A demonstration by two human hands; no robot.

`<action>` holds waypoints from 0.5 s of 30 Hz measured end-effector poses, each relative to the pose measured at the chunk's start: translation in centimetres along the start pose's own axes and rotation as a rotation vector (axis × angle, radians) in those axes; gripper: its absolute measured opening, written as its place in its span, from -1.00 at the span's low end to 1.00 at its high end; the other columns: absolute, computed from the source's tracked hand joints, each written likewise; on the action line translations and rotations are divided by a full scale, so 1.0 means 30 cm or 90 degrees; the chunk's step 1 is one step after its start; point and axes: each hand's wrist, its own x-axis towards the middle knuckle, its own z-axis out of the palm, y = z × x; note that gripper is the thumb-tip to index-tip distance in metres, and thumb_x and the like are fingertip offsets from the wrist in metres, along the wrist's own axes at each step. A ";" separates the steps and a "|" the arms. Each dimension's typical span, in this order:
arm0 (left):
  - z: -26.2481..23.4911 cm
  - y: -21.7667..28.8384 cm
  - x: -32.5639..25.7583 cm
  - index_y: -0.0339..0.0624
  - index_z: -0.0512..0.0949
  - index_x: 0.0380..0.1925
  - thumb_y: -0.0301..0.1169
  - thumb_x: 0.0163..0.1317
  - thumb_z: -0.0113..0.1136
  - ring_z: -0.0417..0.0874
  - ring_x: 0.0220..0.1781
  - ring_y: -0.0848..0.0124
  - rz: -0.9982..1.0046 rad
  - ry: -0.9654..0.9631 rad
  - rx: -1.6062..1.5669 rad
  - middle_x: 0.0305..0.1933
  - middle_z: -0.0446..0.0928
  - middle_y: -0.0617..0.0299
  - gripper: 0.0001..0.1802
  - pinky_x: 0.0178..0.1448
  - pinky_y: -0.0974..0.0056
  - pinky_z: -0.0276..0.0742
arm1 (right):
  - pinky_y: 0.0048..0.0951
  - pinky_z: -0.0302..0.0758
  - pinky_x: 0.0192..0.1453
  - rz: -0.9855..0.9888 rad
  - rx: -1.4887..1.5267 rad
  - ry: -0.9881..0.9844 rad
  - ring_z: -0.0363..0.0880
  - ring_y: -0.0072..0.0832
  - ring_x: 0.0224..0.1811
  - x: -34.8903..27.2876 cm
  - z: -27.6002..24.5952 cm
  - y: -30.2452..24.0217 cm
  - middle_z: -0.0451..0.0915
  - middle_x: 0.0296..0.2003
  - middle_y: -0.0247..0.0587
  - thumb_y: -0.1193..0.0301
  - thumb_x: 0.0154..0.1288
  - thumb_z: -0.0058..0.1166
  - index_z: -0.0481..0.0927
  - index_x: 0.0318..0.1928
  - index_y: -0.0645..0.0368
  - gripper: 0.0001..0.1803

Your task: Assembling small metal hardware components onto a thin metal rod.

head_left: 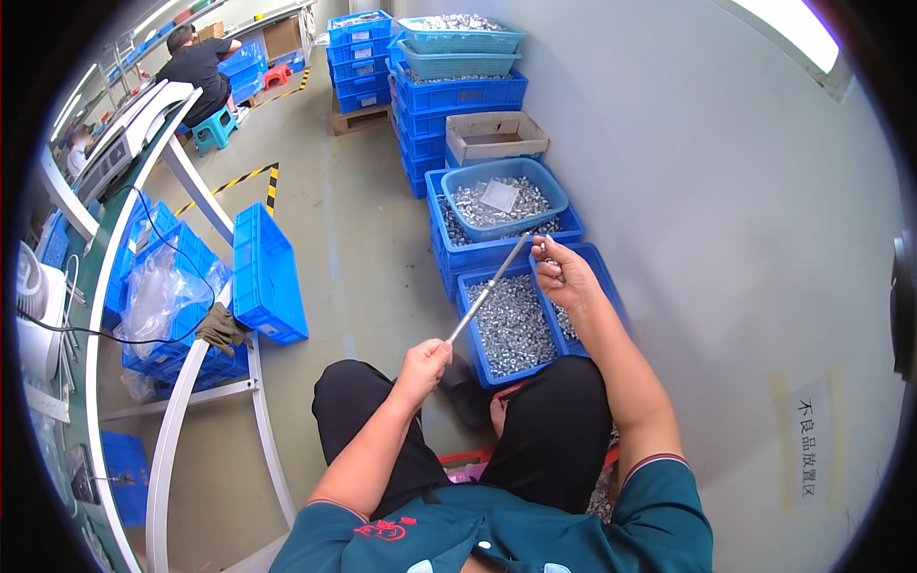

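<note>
My left hand (pixel 423 371) is closed round the lower end of a thin metal rod (pixel 478 304), which slants up and to the right. My right hand (pixel 565 275) is at the rod's upper tip, its fingers curled round a few small silvery metal parts (pixel 550 260). Whether its fingertips touch the rod is too small to tell. Beneath the rod lies a blue bin (pixel 467 329) full of small shiny metal pieces (pixel 513 325). A second blue bin (pixel 602 272) with similar pieces is partly hidden by my right hand and forearm.
Beyond them, a light-blue basin (pixel 458 181) of metal pieces sits on a blue crate (pixel 447 250), with stacked crates (pixel 420 124) behind. A wall (pixel 726 239) borders the right. Left are a white-framed bench (pixel 172 420) and an upright blue crate (pixel 270 277). A person (pixel 196 76) sits far left.
</note>
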 end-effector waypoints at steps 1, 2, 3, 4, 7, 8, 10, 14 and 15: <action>-0.002 -0.002 0.000 -0.13 0.35 -0.57 -0.19 0.30 -0.06 0.00 -0.80 0.68 0.001 0.001 0.000 -0.80 0.10 0.49 -0.68 -0.72 0.50 -0.10 | -0.77 0.04 -0.75 0.000 0.000 -0.001 0.14 -0.79 -0.72 0.006 -0.006 0.002 0.47 -0.41 -0.30 0.30 0.29 -0.03 0.43 -0.19 0.19 -0.78; -0.001 -0.006 0.002 -0.13 0.35 -0.58 -0.19 0.30 -0.06 0.01 -0.80 0.68 0.012 0.001 0.008 -0.80 0.11 0.49 -0.67 -0.72 0.50 -0.09 | -0.77 0.03 -0.75 0.001 0.020 0.006 0.13 -0.79 -0.72 0.010 -0.011 0.004 0.47 -0.41 -0.30 0.30 0.27 0.00 0.43 -0.21 0.18 -0.79; 0.000 -0.008 0.003 -0.13 0.35 -0.58 -0.19 0.30 -0.06 0.02 -0.80 0.68 0.023 0.002 0.015 -0.80 0.12 0.49 -0.67 -0.73 0.50 -0.08 | -0.76 0.03 -0.75 0.001 0.039 0.013 0.13 -0.79 -0.72 0.014 -0.016 0.004 0.47 -0.41 -0.29 0.31 0.26 0.02 0.43 -0.23 0.17 -0.80; 0.000 -0.010 0.003 -0.13 0.35 -0.58 -0.19 0.30 -0.06 0.02 -0.80 0.68 0.024 0.002 0.015 -0.80 0.12 0.49 -0.67 -0.73 0.50 -0.08 | -0.76 0.03 -0.75 0.001 0.039 0.012 0.13 -0.79 -0.72 0.015 -0.023 0.004 0.47 -0.41 -0.29 0.31 0.26 0.02 0.43 -0.23 0.17 -0.80; 0.005 -0.011 0.001 -0.12 0.40 -0.62 -0.27 0.28 -0.02 0.08 -0.74 0.73 0.039 0.012 0.023 -0.74 0.17 0.53 -0.69 -0.66 0.52 -0.05 | -0.77 0.02 -0.74 -0.017 0.041 0.003 0.13 -0.79 -0.72 0.008 -0.018 0.001 0.44 -0.45 -0.32 0.28 0.24 0.05 0.43 -0.25 0.16 -0.79; 0.004 -0.010 -0.002 -0.13 0.40 -0.62 -0.27 0.28 -0.02 0.09 -0.72 0.73 0.038 0.011 0.030 -0.73 0.18 0.53 -0.70 -0.65 0.53 -0.04 | -0.76 0.02 -0.74 -0.008 0.051 -0.015 0.13 -0.79 -0.72 0.007 -0.015 0.001 0.41 -0.47 -0.34 0.27 0.24 0.05 0.43 -0.25 0.16 -0.78; 0.002 -0.011 -0.003 -0.13 0.41 -0.62 -0.28 0.27 -0.01 0.09 -0.70 0.73 0.037 0.009 0.037 -0.72 0.19 0.54 -0.70 -0.63 0.53 -0.04 | -0.76 0.02 -0.74 0.000 0.063 -0.032 0.14 -0.78 -0.71 0.005 -0.010 -0.001 0.39 -0.50 -0.36 0.26 0.24 0.05 0.43 -0.25 0.15 -0.77; -0.003 -0.021 0.001 -0.14 0.41 -0.62 -0.28 0.27 -0.01 0.10 -0.69 0.73 0.045 0.001 0.048 -0.71 0.19 0.54 -0.70 -0.62 0.53 -0.02 | -0.76 0.02 -0.73 0.000 0.068 -0.013 0.14 -0.78 -0.70 0.004 -0.005 -0.001 0.35 -0.53 -0.38 0.26 0.24 0.05 0.43 -0.26 0.15 -0.77; -0.003 -0.023 0.002 -0.14 0.41 -0.62 -0.28 0.27 -0.01 0.10 -0.68 0.73 0.051 -0.001 0.055 -0.71 0.19 0.54 -0.70 -0.61 0.53 -0.02 | -0.75 0.02 -0.73 0.001 0.072 -0.012 0.14 -0.78 -0.70 0.005 -0.007 -0.002 0.36 -0.53 -0.38 0.26 0.24 0.05 0.43 -0.26 0.16 -0.77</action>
